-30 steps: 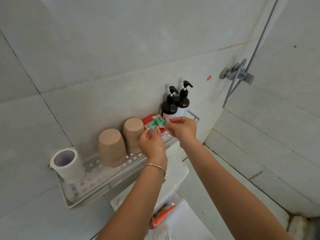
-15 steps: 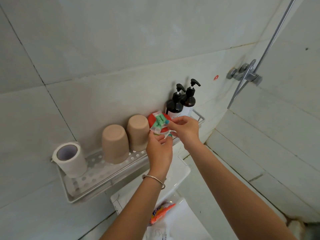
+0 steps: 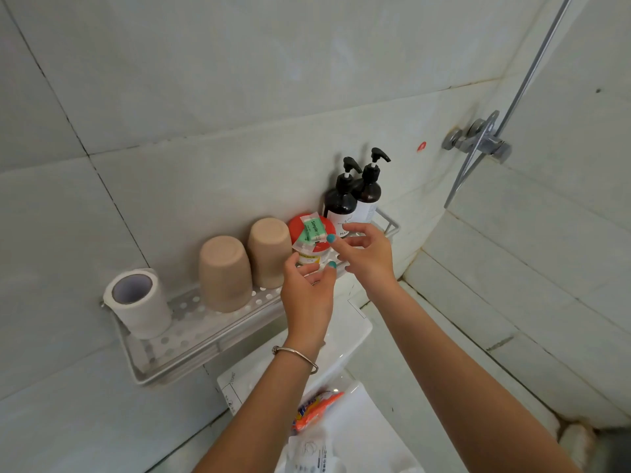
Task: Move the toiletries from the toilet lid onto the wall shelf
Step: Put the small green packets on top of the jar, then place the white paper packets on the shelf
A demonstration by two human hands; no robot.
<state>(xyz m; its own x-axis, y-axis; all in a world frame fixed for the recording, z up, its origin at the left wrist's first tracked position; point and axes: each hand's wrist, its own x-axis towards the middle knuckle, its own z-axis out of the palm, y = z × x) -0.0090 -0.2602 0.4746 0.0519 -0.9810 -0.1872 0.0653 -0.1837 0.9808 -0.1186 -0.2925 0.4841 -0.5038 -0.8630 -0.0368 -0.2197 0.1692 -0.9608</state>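
Observation:
A small green-and-white sachet [image 3: 313, 230] lies tilted on the red lid of a jar [image 3: 319, 248] on the white perforated wall shelf [image 3: 191, 339]. My right hand [image 3: 365, 257] touches the sachet's right edge with its index fingertip, and its other fingers are spread and relaxed. My left hand [image 3: 307, 291] is just below. Its thumb and a finger curve loosely either side of the jar's front, the thumb near the sachet's clear lower end. An orange packet [image 3: 317, 409] and a white packet [image 3: 307, 452] lie on the toilet lid below.
On the shelf stand a toilet paper roll [image 3: 140, 305], two upturned beige cups [image 3: 223, 273] [image 3: 269, 250] and two dark pump bottles [image 3: 341, 203] [image 3: 370, 192]. The white toilet tank [image 3: 345, 336] sits under the shelf. A shower valve and pipe [image 3: 478, 141] are on the right wall.
Both hands carried the sachet up onto the jar's red lid. The right hand's pinch has loosened to a fingertip touch, and the left hand has dropped below the sachet.

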